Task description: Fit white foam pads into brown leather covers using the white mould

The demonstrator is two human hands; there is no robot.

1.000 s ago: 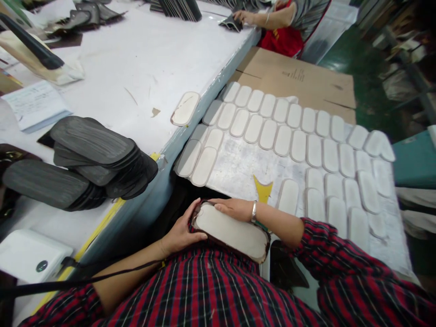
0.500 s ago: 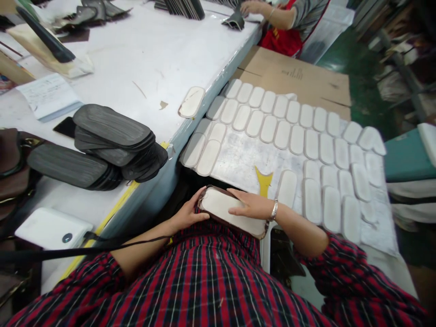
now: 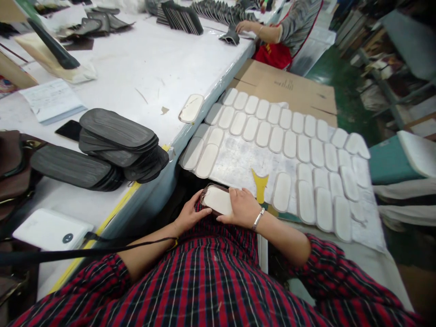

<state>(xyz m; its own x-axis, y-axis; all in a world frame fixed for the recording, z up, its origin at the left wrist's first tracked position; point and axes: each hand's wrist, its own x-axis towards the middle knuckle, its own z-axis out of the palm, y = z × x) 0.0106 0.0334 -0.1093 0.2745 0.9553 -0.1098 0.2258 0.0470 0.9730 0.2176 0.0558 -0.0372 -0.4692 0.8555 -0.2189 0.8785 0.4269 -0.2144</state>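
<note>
An oblong pad (image 3: pixel 217 200) with a white face and a dark brown rim rests against my stomach. My left hand (image 3: pixel 189 215) grips its left end, thumb on top. My right hand (image 3: pixel 241 207) lies flat over its right half, fingers pressed down on the white face, a silver bracelet on the wrist. Just beyond lies a board (image 3: pixel 238 160) covered with rows of several similar white pads. A single white pad (image 3: pixel 191 108) lies on the white table's edge.
Two stacks of dark grey soles (image 3: pixel 117 141) sit on the white table (image 3: pixel 153 68) at left, with a white power bank (image 3: pixel 51 229) and its cable. Cardboard (image 3: pixel 289 86) lies behind the board. Another person (image 3: pixel 282 32) works at the far end.
My right hand slid from the pad's far edge onto its face, covering the right half. The camera tilted up, so the table and board show more.
</note>
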